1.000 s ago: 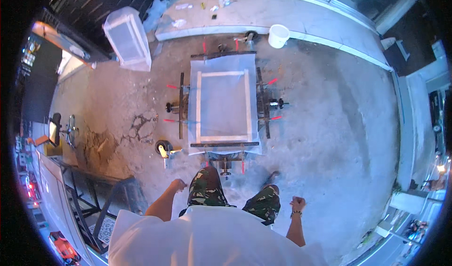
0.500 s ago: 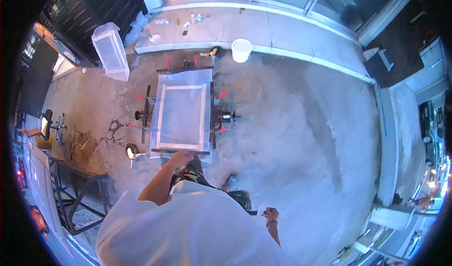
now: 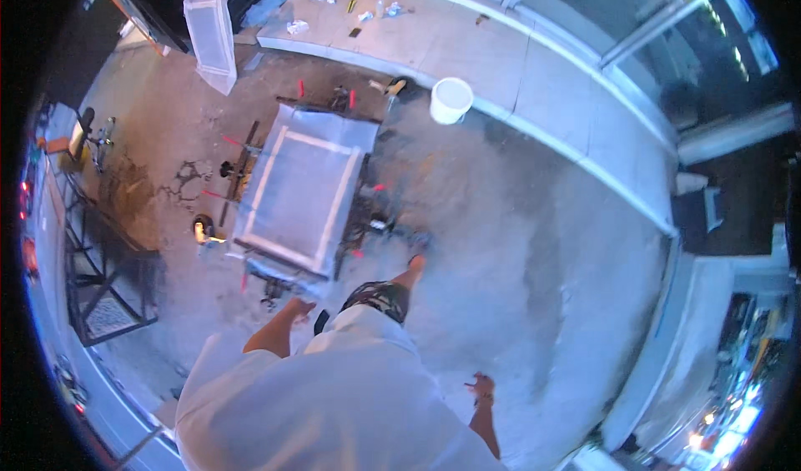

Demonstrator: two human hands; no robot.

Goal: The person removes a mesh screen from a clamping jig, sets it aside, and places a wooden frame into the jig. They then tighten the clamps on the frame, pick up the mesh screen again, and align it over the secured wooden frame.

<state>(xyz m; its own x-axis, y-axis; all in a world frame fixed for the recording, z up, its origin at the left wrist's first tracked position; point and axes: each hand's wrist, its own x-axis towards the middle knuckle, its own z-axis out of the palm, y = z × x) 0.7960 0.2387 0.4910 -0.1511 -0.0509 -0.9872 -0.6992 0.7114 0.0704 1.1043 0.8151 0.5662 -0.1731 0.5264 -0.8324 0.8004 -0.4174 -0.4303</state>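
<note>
My left hand (image 3: 295, 308) hangs in front of my body, fingers loosely apart, with nothing seen in it. It is nearest to the close end of a rectangular panel (image 3: 304, 191) with a white border on a pale sheet (image 3: 355, 129). Dark bars (image 3: 284, 258) lie along the panel's edges, with red-handled clamps (image 3: 352, 98) around them. Out to the right, over the concrete floor, my right hand (image 3: 481, 386) is empty with its fingers spread; a bracelet circles the wrist. Neither hand touches the panel.
A white bucket (image 3: 451, 100) stands by the raised ledge (image 3: 551, 95), where small litter lies. A second wrapped panel (image 3: 210, 37) leans at the far left. Dark metal framework (image 3: 113, 296) stands at left. Wheels (image 3: 203, 228) sit near the panel's corners. Cracked concrete (image 3: 192, 175) lies left of it.
My view has turned right, so the panel appears tilted. My left hand has come away from my thigh near the panel's close edge. My right hand has opened, and a leg has stepped forward.
</note>
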